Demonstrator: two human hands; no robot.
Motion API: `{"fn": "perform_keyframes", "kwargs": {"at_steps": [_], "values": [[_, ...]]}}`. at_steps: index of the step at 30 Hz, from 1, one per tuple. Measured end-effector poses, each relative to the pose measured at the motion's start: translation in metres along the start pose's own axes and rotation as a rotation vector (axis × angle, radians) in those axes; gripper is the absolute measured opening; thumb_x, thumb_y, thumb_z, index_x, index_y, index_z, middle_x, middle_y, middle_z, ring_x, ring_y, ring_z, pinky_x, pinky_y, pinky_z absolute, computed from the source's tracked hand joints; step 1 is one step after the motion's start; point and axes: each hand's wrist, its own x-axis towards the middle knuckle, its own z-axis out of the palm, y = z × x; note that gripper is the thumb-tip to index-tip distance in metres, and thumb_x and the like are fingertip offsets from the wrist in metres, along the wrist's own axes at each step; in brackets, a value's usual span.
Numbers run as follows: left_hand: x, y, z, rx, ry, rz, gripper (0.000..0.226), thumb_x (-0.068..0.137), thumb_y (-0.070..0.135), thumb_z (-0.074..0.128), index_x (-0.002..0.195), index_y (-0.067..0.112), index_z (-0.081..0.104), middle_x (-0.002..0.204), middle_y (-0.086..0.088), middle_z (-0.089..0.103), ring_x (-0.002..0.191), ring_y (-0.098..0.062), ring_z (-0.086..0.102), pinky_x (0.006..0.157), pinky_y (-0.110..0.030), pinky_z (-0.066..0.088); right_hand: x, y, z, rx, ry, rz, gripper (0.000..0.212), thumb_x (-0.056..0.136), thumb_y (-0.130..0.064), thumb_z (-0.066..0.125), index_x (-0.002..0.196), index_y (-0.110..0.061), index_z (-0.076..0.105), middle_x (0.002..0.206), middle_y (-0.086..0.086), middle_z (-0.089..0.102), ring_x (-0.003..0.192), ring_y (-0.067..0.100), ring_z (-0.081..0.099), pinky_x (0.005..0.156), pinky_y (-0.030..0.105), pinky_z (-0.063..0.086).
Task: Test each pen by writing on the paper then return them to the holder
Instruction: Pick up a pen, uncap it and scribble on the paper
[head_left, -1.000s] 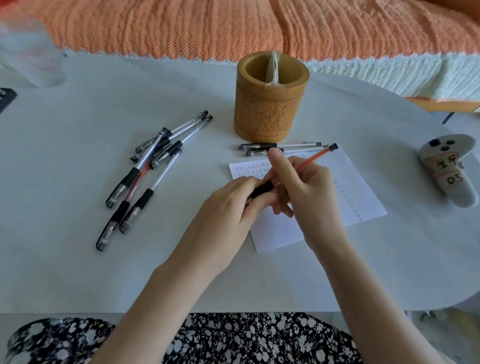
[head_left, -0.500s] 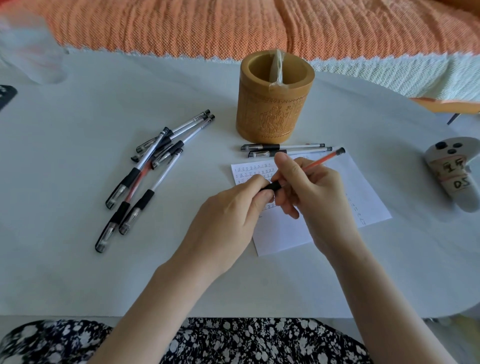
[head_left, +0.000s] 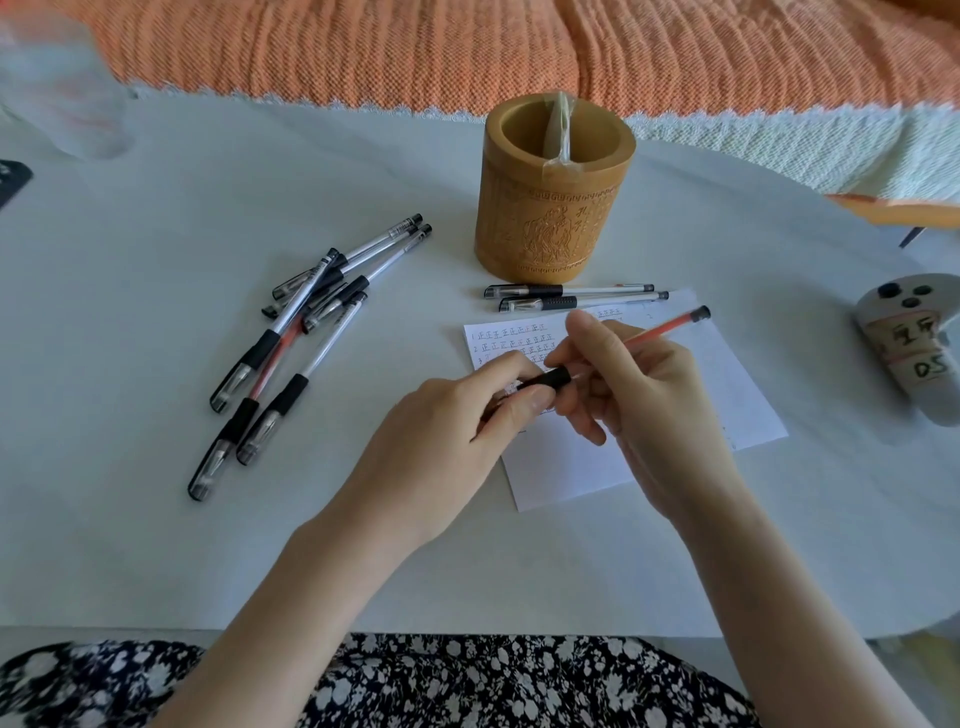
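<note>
We are holding the red pen (head_left: 660, 332) with both hands above the paper (head_left: 737, 395). Our right hand (head_left: 639, 395) is curling its fingers and thumb round the barrel just behind the black rubber grip. Our left hand (head_left: 457, 426) is pinching the tip end, which its fingers are hiding, so we cannot tell whether a cap is on there. The pen is lying slanted over the sheet, its back end pointing to the far right.

The holder (head_left: 550, 208) is standing just beyond the paper, with two pens (head_left: 571, 296) lying between them. A heap of pens (head_left: 301, 332) is lying well to the left on the table (head_left: 156, 519).

We are judging the pen light and stiff, its clear barrel smooth and probably slippery, so the rubber grip is offering the surest hold for writing. Any cap is likely calling for a straight pull along the barrel.
</note>
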Motion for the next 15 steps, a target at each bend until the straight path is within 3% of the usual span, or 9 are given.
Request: {"fn": "perform_keyframes", "kwargs": {"at_steps": [3,6,8,10,12,15], "values": [[-0.003,-0.006,-0.005,0.022,0.012,-0.040,0.042,0.076,0.068,0.040,0.100,0.037,0.054,0.050,0.005,0.039,0.048,-0.011,0.039,0.048,-0.026,0.025,0.001,0.000,-0.010,0.060,0.017,0.034,0.034,0.098,-0.022,0.043,0.087,-0.006,0.070,0.059,0.017,0.067,0.048,0.024,0.061,0.040,0.024,0.039],[-0.008,-0.011,-0.012,0.118,0.003,-0.153,0.047,0.066,0.072,0.051,0.103,0.042,0.053,0.060,0.015,0.044,0.057,0.002,0.052,0.055,-0.023,0.038,0.001,-0.004,-0.020,0.129,0.040,0.055,0.035,0.093,-0.031,0.049,0.089,-0.002,0.068,0.069,0.017,0.072,0.061,0.025,0.070,0.040,0.022,0.041],[-0.012,-0.010,-0.012,0.197,-0.017,-0.213,0.050,0.065,0.068,0.061,0.108,0.045,0.051,0.078,0.020,0.048,0.075,0.004,0.060,0.070,-0.024,0.048,0.000,-0.002,-0.020,0.075,0.068,0.036,0.032,0.077,-0.036,0.064,0.079,-0.004,0.064,0.061,0.010,0.068,0.054,0.020,0.065,0.039,0.021,0.038],[-0.014,-0.008,-0.008,0.261,-0.020,-0.218,0.053,0.063,0.069,0.063,0.109,0.045,0.050,0.080,0.022,0.048,0.081,0.003,0.061,0.073,-0.024,0.048,0.000,0.002,-0.017,-0.007,0.087,0.018,0.027,0.068,-0.030,0.073,0.068,-0.007,0.059,0.050,0.005,0.057,0.044,0.016,0.051,0.039,0.021,0.034],[-0.014,-0.007,-0.005,0.317,-0.010,-0.205,0.056,0.062,0.070,0.062,0.110,0.045,0.048,0.082,0.020,0.052,0.085,-0.001,0.064,0.075,-0.026,0.049,0.000,0.007,-0.011,-0.045,0.109,0.007,0.030,0.069,-0.023,0.078,0.061,-0.011,0.052,0.045,0.004,0.048,0.040,0.017,0.039,0.040,0.023,0.031],[-0.014,-0.009,-0.001,0.381,0.008,-0.187,0.057,0.064,0.072,0.060,0.111,0.043,0.046,0.083,0.015,0.058,0.087,-0.007,0.065,0.075,-0.030,0.050,0.000,0.012,-0.007,-0.068,0.177,-0.026,0.037,0.079,-0.013,0.073,0.058,-0.013,0.042,0.041,0.002,0.049,0.038,0.018,0.038,0.041,0.023,0.030]]}}
